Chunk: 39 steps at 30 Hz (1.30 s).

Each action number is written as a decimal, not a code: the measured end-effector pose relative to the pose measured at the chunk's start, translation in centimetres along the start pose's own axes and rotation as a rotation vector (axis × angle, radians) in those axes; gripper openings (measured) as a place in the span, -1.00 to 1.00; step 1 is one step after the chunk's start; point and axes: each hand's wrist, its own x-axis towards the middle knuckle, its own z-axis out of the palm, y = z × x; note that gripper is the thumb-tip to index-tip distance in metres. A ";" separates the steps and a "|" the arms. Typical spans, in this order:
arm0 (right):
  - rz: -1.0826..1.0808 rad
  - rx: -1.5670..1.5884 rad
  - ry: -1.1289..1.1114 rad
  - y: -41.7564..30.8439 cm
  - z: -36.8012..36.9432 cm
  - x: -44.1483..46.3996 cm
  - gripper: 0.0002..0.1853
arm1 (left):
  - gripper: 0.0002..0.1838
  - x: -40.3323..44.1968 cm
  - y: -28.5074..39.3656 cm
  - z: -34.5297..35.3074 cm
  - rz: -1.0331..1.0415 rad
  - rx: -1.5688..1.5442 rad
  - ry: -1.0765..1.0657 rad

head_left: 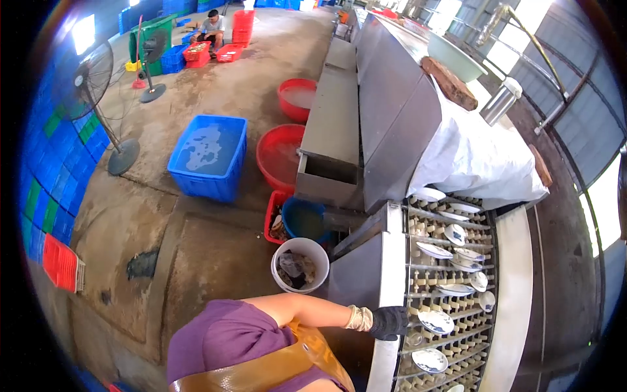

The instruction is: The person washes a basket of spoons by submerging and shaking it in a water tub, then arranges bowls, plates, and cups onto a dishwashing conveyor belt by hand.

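My left hand [390,323], in a dark glove with a pale cuff [359,318] at the wrist, lies over the metal side rail [390,261] of a dishwashing conveyor. Its fingers reach toward the pegs, apparently stretched out, with no held thing visible. Just beyond the fingertips is a small clear glass [414,338]. A patterned plate [436,321] leans on the pegs to the right, and another plate [430,360] lies nearer the bottom. Farther up the conveyor [480,333] stand several bowls and plates, among them a white bowl [455,234]. My right hand is out of view.
A white bucket [277,277] with scraps stands left of the conveyor, beside a blue basin [304,222]. Farther off are red tubs [264,153] and a blue crate [215,186] of water. White sheeting [470,153] covers the conveyor's far end. Another person [212,27] sits at the back.
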 end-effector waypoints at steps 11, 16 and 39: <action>0.353 0.077 -0.099 -0.9 -7.2 -9.5 -0.38 | -0.87 -0.2 0.1 -4.2 0.098 0.201 0.005; 0.454 0.801 0.055 -2.8 -13.9 -8.9 -0.54 | -0.75 0.2 1.3 -8.1 0.003 0.007 0.107; 0.163 0.605 0.331 5.7 -5.9 14.0 -0.66 | -0.88 2.4 8.4 -6.6 -0.156 0.165 0.183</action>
